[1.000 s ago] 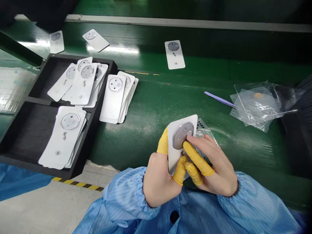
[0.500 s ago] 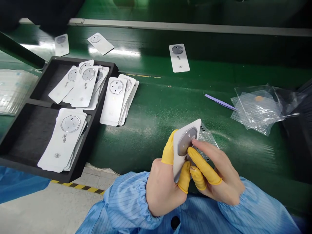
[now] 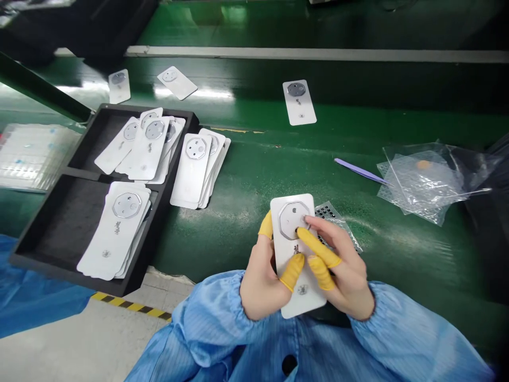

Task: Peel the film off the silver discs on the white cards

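My left hand [image 3: 264, 281], with yellow finger covers, is wrapped round the left edge of a white panel [image 3: 306, 281] that has a grey octagonal plate near its top. The thumb lies across the panel's face. My right hand [image 3: 344, 265] touches the octagonal plate with two fingertips; one fingertip, in a yellow cover, meets a small dark spot there. Whether that hand pinches anything is too small to tell. Partly behind the panel and my right hand lies a clear sheet of small black dots [image 3: 326, 211] on the green table [image 3: 246, 228].
To the left, a black two-part tray [image 3: 43, 217] holds stacked white panels [image 3: 115, 228]. Beside it stands another stack [image 3: 191, 175]. Single panels lie farther back, one at the centre [image 3: 299, 106]. Purple tweezers [image 3: 360, 171] and clear plastic bags [image 3: 425, 180] are at the right.
The held panel has turned from a steep slant to face the camera more squarely. My right hand has shifted slightly left and up with it. The whole view has also shifted a little.
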Tool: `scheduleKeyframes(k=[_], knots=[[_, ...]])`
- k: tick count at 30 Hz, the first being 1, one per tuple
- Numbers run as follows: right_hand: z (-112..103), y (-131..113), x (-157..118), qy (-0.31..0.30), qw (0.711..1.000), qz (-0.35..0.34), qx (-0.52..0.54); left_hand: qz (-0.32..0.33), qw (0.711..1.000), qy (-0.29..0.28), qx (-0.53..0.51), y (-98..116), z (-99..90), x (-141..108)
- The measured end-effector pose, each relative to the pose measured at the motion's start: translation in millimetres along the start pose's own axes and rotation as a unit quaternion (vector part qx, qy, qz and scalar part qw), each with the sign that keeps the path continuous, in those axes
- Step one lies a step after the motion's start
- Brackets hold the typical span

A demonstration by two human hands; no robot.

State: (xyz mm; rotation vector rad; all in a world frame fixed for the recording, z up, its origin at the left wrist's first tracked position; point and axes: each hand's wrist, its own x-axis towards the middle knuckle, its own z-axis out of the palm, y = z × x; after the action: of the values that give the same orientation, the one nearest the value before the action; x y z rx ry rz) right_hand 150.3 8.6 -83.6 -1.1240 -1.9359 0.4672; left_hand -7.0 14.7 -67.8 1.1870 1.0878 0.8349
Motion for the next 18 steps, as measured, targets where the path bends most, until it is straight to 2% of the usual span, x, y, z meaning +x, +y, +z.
scheduleKeyframes(k=[2, 4, 7, 9, 12, 15, 18], knots=[[-11.0, 12.7, 1.8, 0.047, 0.997, 0.061, 0.014, -0.008, 0.995, -0.021, -0.094, -1.1, -5.7, 5.0], [-21.5, 31.2, 0.1, 0.060, 0.992, 0.091, -0.057, 0.020, 0.994, 0.016, -0.102, -2.5, -17.8, 6.9], [-27.9, 59.7, -9.9, 0.012, 0.981, 0.089, -0.173, 0.075, 0.988, 0.133, 0.014, -7.2, -43.7, 5.8], [-27.6, 69.2, -17.1, -0.011, 0.981, 0.108, -0.160, 0.067, 0.979, 0.161, 0.106, -11.2, -58.6, 7.1], [-31.5, 66.5, -15.2, -0.059, 0.980, 0.183, -0.054, 0.025, 0.974, 0.126, 0.187, -13.7, -64.9, 15.8], [-45.7, 60.2, 5.7, -0.135, 0.960, 0.238, 0.062, 0.002, 0.980, 0.051, 0.190, -10.6, -52.5, 26.6], [-58.4, 61.9, 30.1, -0.215, 0.938, 0.247, 0.112, -0.011, 0.988, -0.011, 0.155, -8.4, -36.2, 33.8]])
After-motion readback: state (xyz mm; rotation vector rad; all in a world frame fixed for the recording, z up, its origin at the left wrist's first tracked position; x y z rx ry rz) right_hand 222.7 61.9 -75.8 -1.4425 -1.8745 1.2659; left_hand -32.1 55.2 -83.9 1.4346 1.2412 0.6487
